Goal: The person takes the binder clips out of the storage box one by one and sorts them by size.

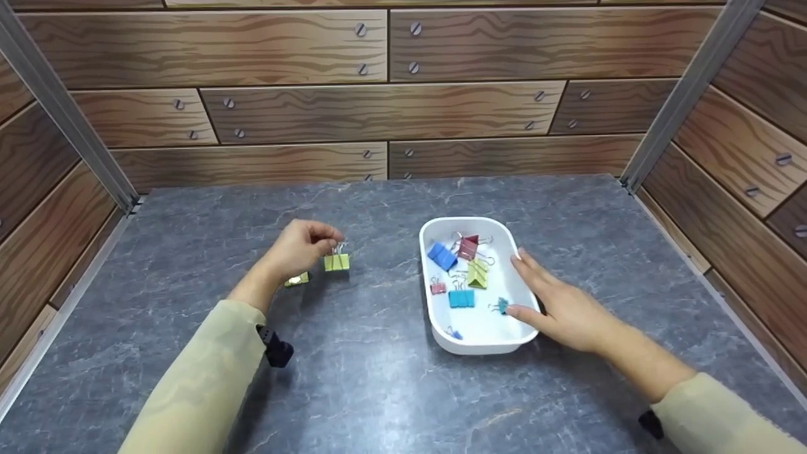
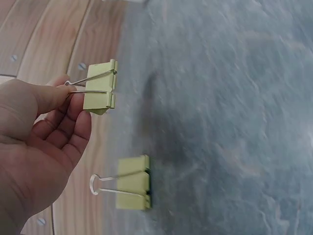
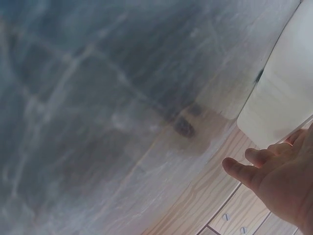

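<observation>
My left hand [image 1: 301, 248] pinches a yellow-green binder clip [image 2: 100, 87] by its wire handles, holding it just above the table. A second yellow-green binder clip [image 2: 133, 183] stands on the table close by, partly hidden behind the wrist in the head view. My right hand [image 1: 561, 309] rests against the right side of a white tray [image 1: 482, 347], fingers fairly straight, thumb over the rim. Inside the tray lie several binder clips: a large blue clip [image 1: 442, 256], a dark red clip [image 1: 468, 246], a yellow-green clip [image 1: 477, 275], a teal clip [image 1: 461, 299] and smaller ones.
The grey marbled table [image 1: 372, 391] is bounded by wood-plank panels [image 1: 302, 113] at the back and sides. Metal posts [image 1: 687, 94] stand at the rear corners. A small pink clip [image 1: 437, 287] and a small teal clip [image 1: 502, 306] also lie in the tray.
</observation>
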Action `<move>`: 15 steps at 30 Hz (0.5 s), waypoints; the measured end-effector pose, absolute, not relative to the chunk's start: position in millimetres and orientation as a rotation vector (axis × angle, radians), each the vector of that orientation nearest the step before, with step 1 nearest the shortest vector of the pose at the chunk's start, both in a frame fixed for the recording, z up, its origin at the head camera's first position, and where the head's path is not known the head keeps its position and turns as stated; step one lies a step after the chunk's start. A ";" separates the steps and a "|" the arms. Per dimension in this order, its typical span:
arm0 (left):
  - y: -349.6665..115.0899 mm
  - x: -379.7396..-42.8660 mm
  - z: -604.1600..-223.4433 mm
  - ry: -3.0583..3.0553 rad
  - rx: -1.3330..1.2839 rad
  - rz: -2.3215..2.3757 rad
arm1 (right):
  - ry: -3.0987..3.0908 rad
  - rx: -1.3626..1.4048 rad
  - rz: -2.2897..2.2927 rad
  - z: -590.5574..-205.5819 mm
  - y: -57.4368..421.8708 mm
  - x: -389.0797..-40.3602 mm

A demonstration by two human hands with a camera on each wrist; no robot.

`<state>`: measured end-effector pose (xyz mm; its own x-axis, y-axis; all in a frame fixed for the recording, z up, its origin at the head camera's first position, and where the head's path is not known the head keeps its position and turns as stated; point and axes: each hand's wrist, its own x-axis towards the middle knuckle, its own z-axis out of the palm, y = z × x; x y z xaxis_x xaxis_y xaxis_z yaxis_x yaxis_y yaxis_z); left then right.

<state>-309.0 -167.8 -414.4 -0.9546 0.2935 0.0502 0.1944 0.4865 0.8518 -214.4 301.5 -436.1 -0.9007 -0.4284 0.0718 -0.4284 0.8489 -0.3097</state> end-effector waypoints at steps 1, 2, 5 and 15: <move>-168.7 -309.7 -417.1 2.628 0.432 1.467 | 3.020 -0.700 -0.507 -436.1 301.3 -214.3; -169.4 -310.1 -419.4 2.637 0.432 1.455 | 3.020 -0.700 -0.506 -436.1 301.2 -214.3; -171.5 -311.5 -425.6 2.656 0.421 1.439 | 3.012 -0.695 -0.507 -436.0 300.5 -214.0; -171.9 -313.9 -429.5 2.707 0.433 1.374 | 3.009 -0.680 -0.515 -433.2 301.3 -213.5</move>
